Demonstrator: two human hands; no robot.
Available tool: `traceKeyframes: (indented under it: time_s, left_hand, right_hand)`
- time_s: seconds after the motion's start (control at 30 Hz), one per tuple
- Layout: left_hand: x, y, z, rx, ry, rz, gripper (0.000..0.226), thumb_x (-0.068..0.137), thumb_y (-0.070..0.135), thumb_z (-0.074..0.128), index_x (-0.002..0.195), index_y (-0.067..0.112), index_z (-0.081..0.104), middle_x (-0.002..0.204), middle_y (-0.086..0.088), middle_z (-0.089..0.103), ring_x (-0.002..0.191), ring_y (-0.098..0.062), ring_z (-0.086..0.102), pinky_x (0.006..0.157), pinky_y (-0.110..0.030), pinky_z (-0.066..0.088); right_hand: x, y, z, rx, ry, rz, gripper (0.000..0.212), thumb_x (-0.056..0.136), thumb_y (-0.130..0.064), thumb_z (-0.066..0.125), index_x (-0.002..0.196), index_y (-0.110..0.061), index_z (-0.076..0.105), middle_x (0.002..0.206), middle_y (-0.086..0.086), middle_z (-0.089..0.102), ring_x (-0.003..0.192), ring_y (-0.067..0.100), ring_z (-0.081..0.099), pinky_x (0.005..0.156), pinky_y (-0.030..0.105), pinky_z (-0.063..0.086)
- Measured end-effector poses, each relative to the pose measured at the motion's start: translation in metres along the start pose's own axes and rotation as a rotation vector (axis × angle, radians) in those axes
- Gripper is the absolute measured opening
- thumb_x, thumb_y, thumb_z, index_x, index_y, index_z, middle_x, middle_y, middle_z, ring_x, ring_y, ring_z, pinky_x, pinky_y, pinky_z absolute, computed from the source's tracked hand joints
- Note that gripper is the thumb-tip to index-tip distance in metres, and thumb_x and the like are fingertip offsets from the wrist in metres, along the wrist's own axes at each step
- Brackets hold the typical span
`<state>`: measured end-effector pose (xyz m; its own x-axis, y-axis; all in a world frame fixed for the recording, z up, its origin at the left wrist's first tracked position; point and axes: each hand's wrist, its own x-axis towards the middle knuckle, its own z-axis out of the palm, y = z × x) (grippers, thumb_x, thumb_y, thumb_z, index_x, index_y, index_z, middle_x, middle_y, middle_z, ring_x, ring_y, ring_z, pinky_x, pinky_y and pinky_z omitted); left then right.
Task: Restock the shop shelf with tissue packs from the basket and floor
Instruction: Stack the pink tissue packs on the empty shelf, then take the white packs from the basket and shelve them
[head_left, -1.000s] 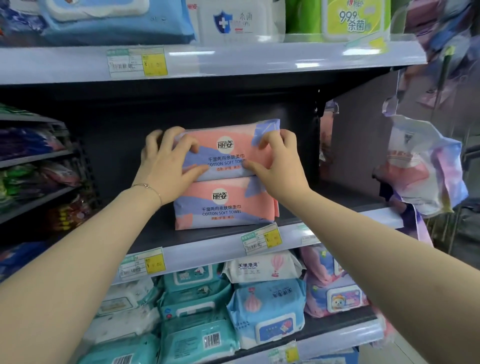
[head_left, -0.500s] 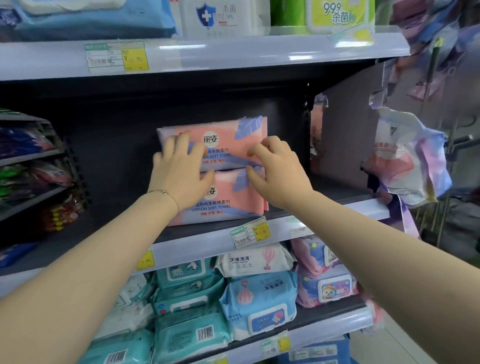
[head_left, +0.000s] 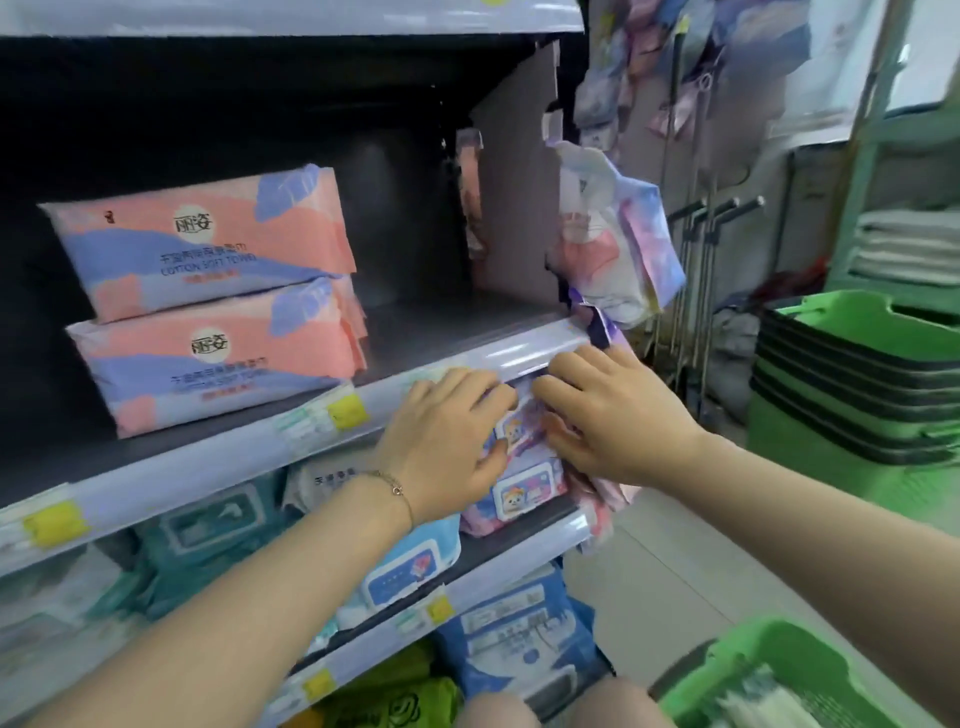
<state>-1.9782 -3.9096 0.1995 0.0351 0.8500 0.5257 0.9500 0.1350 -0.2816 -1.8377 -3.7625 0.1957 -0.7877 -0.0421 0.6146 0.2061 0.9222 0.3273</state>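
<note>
The head view looks down at a shop shelf (head_left: 457, 358) where two pink and blue tissue packs (head_left: 208, 296) lie stacked one on the other at the left, near the front edge; the space to their right is bare. One level lower, both hands are on a pink and purple wipes pack (head_left: 524, 486) that stands at the right end of the lower shelf (head_left: 519, 543). The left hand (head_left: 447, 441) lies with spread fingers over the left part of the pack's front, and the right hand (head_left: 613, 415) presses on its right part, fingers bent but not closed. I cannot tell if either hand really grips the pack or only pushes it. I judge they press from two sides to straighten it, because it sits close to the open end of the shelf. A green basket (head_left: 737, 675) with white packs inside waits at the near right, well apart from the hands, and a stack of green baskets (head_left: 852, 374) stands farther right.
</note>
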Motion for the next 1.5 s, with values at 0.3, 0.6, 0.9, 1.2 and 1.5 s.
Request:
traceKeyframes:
  time_s: [0.3,0.6,0.9,1.2,1.5]
  left_hand:
    - [0.028,0.129,0.104,-0.293,-0.350,0.047,0.041,0.083,0.043,0.041,0.118,0.024,0.050,0.114,0.004,0.053,0.109,-0.020,0.049,0.086,-0.035,0.041]
    - [0.031,0.247,0.193,-0.601,-0.674,0.037,0.034,0.090,0.040,0.050,0.121,0.026,0.048,0.125,0.004,0.053,0.112,-0.019,0.052,0.092,-0.033,0.042]
    - [-0.004,0.322,0.250,-0.613,-1.041,0.072,0.036,0.090,0.038,0.048,0.123,0.025,0.044,0.130,0.003,0.050,0.104,-0.020,0.054,0.086,-0.034,0.047]
    - [-0.012,0.320,0.268,-0.694,-1.084,-0.091,0.036,0.090,0.034,0.050,0.123,0.022,0.046,0.127,0.000,0.051,0.104,-0.021,0.055,0.090,-0.040,0.049]
    - [-0.010,0.323,0.270,-0.753,-1.035,-0.163,0.035,0.092,0.033,0.048,0.125,0.020,0.045,0.128,0.000,0.046,0.100,-0.019,0.053,0.084,-0.034,0.048]
  right_hand:
    - [-0.177,0.039,0.041,0.070,-0.462,0.380,0.029,0.075,-0.038,0.042,0.085,-0.017,0.059,0.073,0.003,0.055,0.065,0.028,0.058,0.058,0.032,0.042]
    - [-0.345,0.038,0.060,0.176,-0.828,0.775,0.039,0.093,-0.041,0.041,0.127,-0.021,0.046,0.115,0.000,0.055,0.107,0.020,0.054,0.092,0.033,0.043]
    - [-0.428,-0.004,0.092,0.304,-1.168,1.082,0.063,0.089,-0.047,0.055,0.142,-0.018,0.033,0.135,0.005,0.047,0.122,0.024,0.047,0.102,0.038,0.042]
    - [-0.429,-0.038,0.132,0.337,-1.226,1.285,0.103,0.072,-0.062,0.067,0.146,-0.009,0.019,0.140,0.009,0.038,0.128,0.028,0.038,0.107,0.047,0.035]
    - [-0.427,-0.041,0.149,0.332,-1.356,1.410,0.130,0.068,-0.067,0.066,0.146,0.005,-0.009,0.155,0.025,-0.002,0.142,0.044,0.005,0.111,0.059,0.022]
